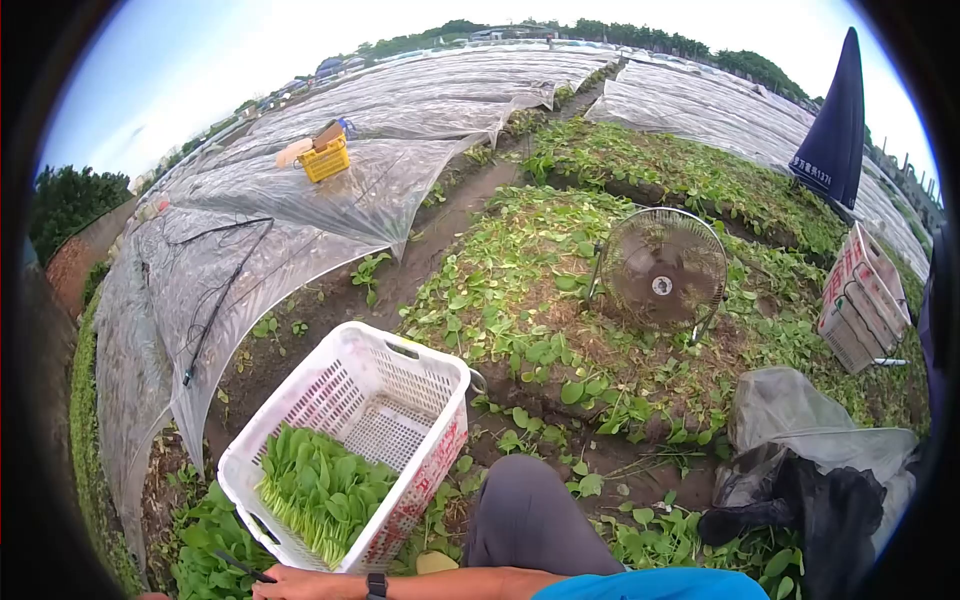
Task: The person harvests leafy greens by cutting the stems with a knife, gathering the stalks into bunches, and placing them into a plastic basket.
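I view the plot through the head camera. The right hand [300, 584] is at the bottom edge, just beside the near corner of a white plastic crate [425, 492]. Its fingers are closed on a thin dark tool [240, 566], whose tip points up and left over leafy plants [215, 540] growing on the ground. A watch [376, 586] sits on that wrist, and the forearm runs to a blue sleeve [650, 586].

A sliver of skin at the lower left edge is possibly the left hand [154, 596]; I cannot tell how its fingers stand.

The picked greens [325, 490] are inside the crate, in its near half, pale stems toward the lower left and leaves toward the upper right. The perforated floor shows beyond them. The crate stands tilted in my view, just left of a bent knee [530, 510].

Farther out I record a round fan [662, 285] standing on the planted bed, a second crate [862, 300] at the right, and a closed dark umbrella [835, 130] behind it. Clear plastic sheeting [300, 215] covers ground at the left, with a yellow crate [326, 160] on it. A crumpled clear sheet [800, 420] lies right of the knee.
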